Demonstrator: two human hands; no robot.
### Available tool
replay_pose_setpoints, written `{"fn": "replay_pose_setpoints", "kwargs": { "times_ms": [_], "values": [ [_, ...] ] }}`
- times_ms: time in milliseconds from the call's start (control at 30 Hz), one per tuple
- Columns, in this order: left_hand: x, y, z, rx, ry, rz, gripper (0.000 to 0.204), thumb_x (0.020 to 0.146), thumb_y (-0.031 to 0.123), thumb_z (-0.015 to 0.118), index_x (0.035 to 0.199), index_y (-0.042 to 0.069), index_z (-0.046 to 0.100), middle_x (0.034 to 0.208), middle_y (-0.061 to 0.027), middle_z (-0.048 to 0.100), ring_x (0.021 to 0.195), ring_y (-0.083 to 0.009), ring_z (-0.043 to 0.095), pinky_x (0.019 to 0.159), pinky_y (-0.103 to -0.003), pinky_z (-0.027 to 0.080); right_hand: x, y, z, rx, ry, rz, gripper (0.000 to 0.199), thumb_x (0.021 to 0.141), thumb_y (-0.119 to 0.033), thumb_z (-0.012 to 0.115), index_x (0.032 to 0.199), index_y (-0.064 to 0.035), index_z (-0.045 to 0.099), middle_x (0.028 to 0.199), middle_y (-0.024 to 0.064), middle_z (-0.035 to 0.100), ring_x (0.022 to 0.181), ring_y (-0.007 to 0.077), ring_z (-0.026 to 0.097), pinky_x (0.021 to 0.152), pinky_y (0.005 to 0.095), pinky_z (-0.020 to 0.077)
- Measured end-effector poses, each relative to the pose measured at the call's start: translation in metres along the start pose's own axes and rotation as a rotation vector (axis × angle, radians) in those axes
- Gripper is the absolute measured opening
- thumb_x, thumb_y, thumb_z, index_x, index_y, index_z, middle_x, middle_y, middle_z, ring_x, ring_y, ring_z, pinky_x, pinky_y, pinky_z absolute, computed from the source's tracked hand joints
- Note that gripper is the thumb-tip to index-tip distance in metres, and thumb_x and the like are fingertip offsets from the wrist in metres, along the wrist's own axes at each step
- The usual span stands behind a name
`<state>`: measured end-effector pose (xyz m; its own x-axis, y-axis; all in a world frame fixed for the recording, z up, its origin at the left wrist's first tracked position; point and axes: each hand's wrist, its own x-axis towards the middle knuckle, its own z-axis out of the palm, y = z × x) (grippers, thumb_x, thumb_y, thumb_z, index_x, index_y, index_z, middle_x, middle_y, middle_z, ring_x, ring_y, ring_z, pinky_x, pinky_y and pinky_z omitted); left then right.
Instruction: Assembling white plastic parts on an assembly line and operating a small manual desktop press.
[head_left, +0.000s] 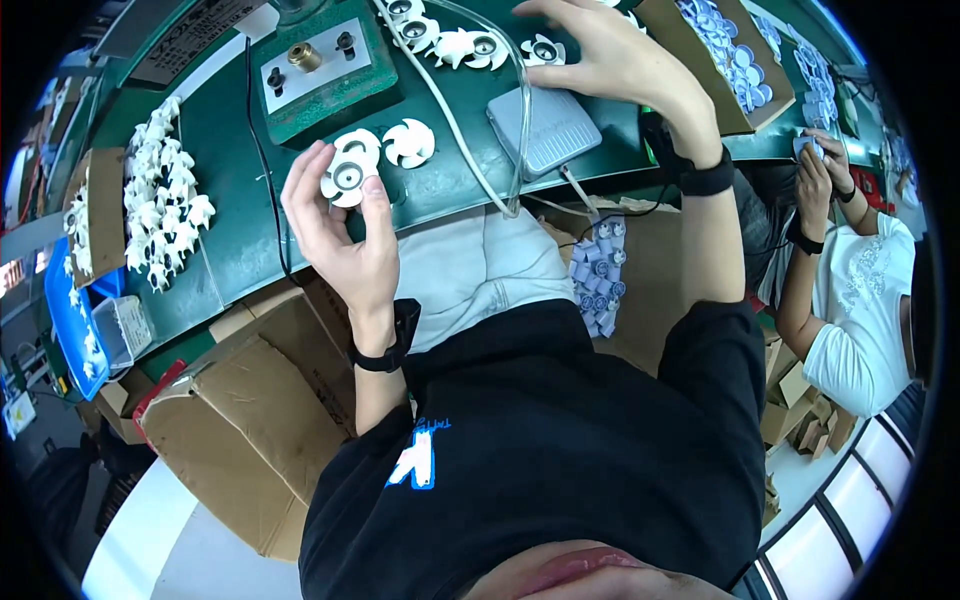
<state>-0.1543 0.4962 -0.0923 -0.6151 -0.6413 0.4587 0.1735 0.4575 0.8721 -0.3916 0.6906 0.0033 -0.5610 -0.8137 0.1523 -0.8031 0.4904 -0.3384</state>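
My left hand (350, 255) is closed around a small white fan wheel (348, 178), pinched between thumb and fingers above the green bench. Just behind it shows a second white fan wheel (358, 145); I cannot tell whether it is held too or lies on the bench. To its right another white fan wheel (410, 143) lies flat. My right hand (630, 60) reaches far out over a grey foot-pedal-shaped box (545, 130). Its thumb and fingers are spread beside a white fan wheel (543, 48) at the end of a row (470, 47).
A green metal fixture (330, 75) with a brass fitting stands at the back. White bladed parts (165, 200) are heaped at the left. Clear tubing (440, 100) crosses the bench. A carton of bluish parts (735, 60) is at the right, near a co-worker (850, 270). An open carton (240, 430) stands below left.
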Motion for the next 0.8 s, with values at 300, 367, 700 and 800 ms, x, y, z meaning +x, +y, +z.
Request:
{"fn": "replay_pose_setpoints", "kwargs": {
  "times_ms": [300,367,700,800],
  "values": [
    [-0.003,-0.001,-0.005,-0.108,-0.059,-0.083,0.046,0.099,0.002,0.064,0.143,-0.003,0.050,0.139,-0.0180,0.056,0.117,-0.0211,0.063,0.093,-0.033,0.057,0.033,0.019,0.019,0.040,-0.202,-0.092,0.050,0.093,-0.032,0.073,0.125,0.0063,0.063,0.112,0.0244,0.066,0.101,0.0417,0.066,0.086,0.0445,0.0534],
    [-0.001,0.005,-0.004,-0.114,-0.062,-0.085,0.044,0.101,0.005,0.061,0.143,-0.003,0.050,0.138,-0.0177,0.057,0.114,-0.0205,0.063,0.091,-0.033,0.057,0.023,0.036,0.016,-0.018,-0.122,-0.097,0.049,0.093,-0.032,0.075,0.122,0.0063,0.065,0.102,0.0234,0.068,0.092,0.0430,0.067,0.082,0.0443,0.0541],
    [0.002,0.047,0.039,-0.887,-0.173,-0.537,0.048,0.109,0.021,0.044,0.153,0.002,0.042,0.144,-0.0140,0.050,0.099,-0.0156,0.054,0.077,-0.032,0.049,-0.015,-0.019,-0.042,-0.060,0.077,0.023,0.037,0.088,-0.020,0.079,0.113,0.0059,0.070,0.092,0.0207,0.070,0.084,0.0364,0.070,0.073,0.0406,0.0555],
    [-0.005,0.050,0.044,-0.917,-0.200,-0.562,0.049,0.109,0.023,0.044,0.153,0.003,0.042,0.143,-0.0132,0.050,0.100,-0.0158,0.054,0.077,-0.032,0.049,-0.027,-0.026,-0.039,-0.011,0.112,-0.051,0.033,0.089,-0.019,0.078,0.111,0.0051,0.071,0.090,0.0191,0.070,0.081,0.0341,0.071,0.072,0.0393,0.0558]
  ]
}}
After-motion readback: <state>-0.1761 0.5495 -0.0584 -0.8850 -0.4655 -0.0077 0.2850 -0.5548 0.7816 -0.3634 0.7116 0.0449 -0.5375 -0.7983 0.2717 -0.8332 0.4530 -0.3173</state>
